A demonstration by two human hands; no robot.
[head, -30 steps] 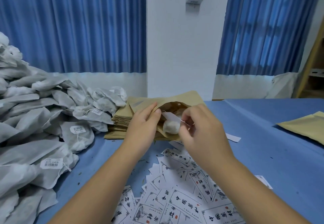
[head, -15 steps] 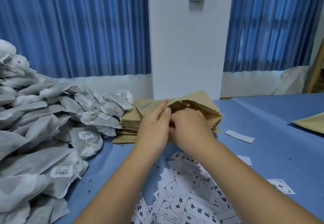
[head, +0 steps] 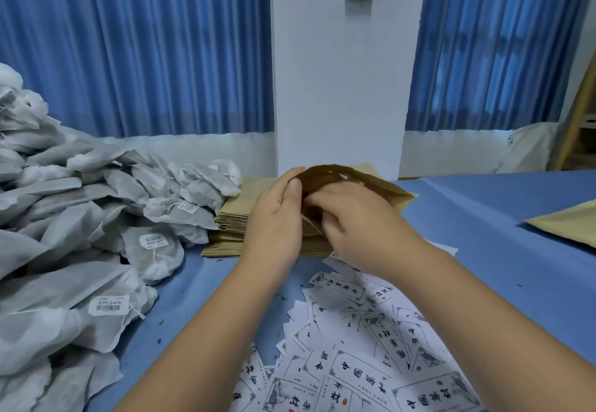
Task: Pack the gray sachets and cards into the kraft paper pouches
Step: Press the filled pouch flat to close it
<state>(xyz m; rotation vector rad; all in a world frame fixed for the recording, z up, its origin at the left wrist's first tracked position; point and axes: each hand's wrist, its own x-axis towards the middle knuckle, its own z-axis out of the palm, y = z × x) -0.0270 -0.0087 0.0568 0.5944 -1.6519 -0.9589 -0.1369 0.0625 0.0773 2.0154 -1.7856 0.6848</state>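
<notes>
Left hand (head: 274, 218) pinches the open kraft pouch (head: 380, 185) at its mouth; right hand (head: 361, 221) reaches inside, its grip hidden. Heaps of gray sachets (head: 80, 218), cards (head: 371, 363) and stacked pouches (head: 235, 218) await: mostly undone, I judge.

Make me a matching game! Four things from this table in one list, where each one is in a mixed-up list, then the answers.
Things:
1. heap of gray fabric sachets
2. white printed paper cards
3. open brown kraft paper pouch
4. stack of flat kraft paper pouches

Places:
A. pinched at its mouth by the left hand, right hand at its opening
B. scattered on the blue table, nearest the camera
C. piled along the table's left side
D. right of the sachet heap, behind the hands

Pairs: 1-C, 2-B, 3-A, 4-D.
</notes>
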